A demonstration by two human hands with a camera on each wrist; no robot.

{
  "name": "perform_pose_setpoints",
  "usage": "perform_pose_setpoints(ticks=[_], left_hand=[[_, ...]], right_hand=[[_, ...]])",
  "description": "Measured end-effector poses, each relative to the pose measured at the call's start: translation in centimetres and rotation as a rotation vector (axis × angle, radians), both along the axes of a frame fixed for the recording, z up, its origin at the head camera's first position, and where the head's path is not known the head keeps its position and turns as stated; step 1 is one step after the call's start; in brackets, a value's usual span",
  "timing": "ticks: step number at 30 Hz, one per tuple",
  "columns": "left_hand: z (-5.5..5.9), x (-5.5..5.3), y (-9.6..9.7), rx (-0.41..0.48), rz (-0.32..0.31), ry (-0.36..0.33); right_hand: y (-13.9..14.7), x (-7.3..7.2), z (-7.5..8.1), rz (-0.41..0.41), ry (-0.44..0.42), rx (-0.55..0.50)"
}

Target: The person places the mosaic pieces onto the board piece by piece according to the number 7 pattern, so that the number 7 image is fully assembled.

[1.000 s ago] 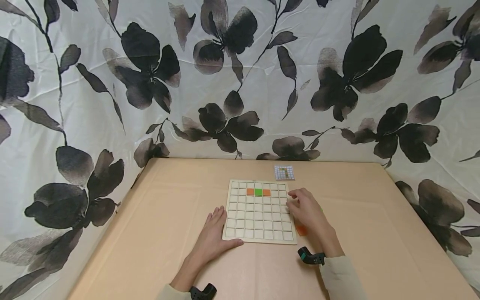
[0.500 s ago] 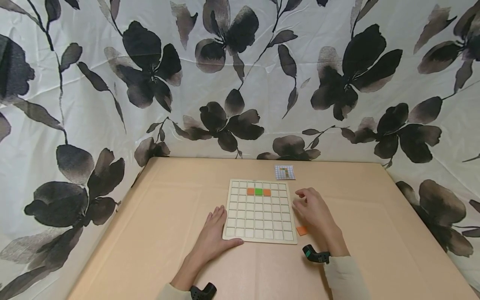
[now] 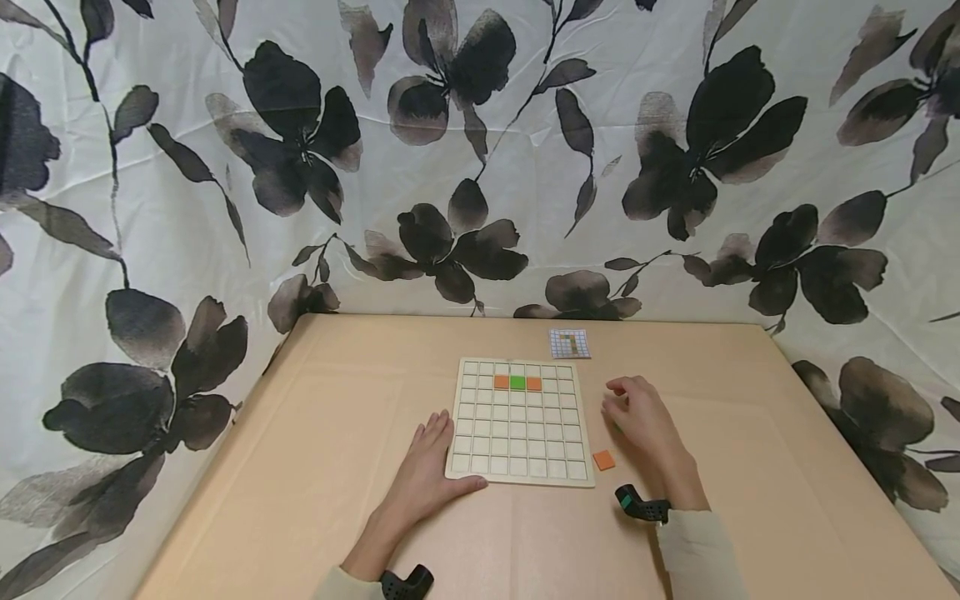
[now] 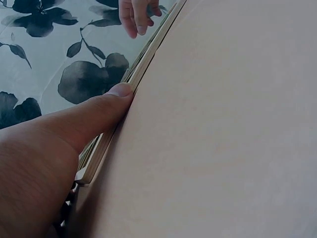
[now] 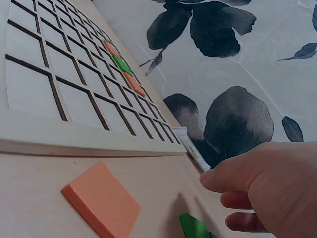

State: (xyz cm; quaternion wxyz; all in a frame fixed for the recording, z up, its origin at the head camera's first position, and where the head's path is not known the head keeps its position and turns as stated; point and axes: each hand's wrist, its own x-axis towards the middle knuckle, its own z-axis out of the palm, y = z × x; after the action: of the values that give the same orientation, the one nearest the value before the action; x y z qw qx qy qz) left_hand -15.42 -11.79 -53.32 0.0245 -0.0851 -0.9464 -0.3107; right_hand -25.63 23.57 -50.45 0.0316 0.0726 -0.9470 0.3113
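A pale wooden grid board (image 3: 517,448) lies on the table; its second row from the far edge holds a green tile (image 3: 517,382) between two orange ones. My left hand (image 3: 423,471) rests along the board's left side, fingers extended, with the thumb (image 4: 106,106) against its near edge. To the right of the board, my right hand (image 3: 641,417) hovers with loosely bent fingers, nothing visible between them. Beneath it a loose green tile (image 5: 193,227) lies on the table, partly hidden in the head view. A loose orange tile (image 3: 603,460) lies by the board's near right corner.
Beyond the board, a small card (image 3: 570,344) with a printed coloured grid lies near the far table edge. A white cloth (image 3: 562,192) with dark flowers hangs behind the table (image 3: 360,375). Each wrist wears a black device (image 3: 641,505).
My right hand has drawn away from the board's right edge, moving right over the table. The loose orange tile has come into full view. My left hand stays in place.
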Motion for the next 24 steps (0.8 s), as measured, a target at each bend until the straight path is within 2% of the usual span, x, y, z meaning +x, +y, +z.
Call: perform_pose_setpoints(ticks=[24], left_hand=[[0.0,-0.1,0.1,-0.010,0.007,0.006]], right_hand=[[1.9,-0.4,-0.3,-0.019,-0.088,0.010]])
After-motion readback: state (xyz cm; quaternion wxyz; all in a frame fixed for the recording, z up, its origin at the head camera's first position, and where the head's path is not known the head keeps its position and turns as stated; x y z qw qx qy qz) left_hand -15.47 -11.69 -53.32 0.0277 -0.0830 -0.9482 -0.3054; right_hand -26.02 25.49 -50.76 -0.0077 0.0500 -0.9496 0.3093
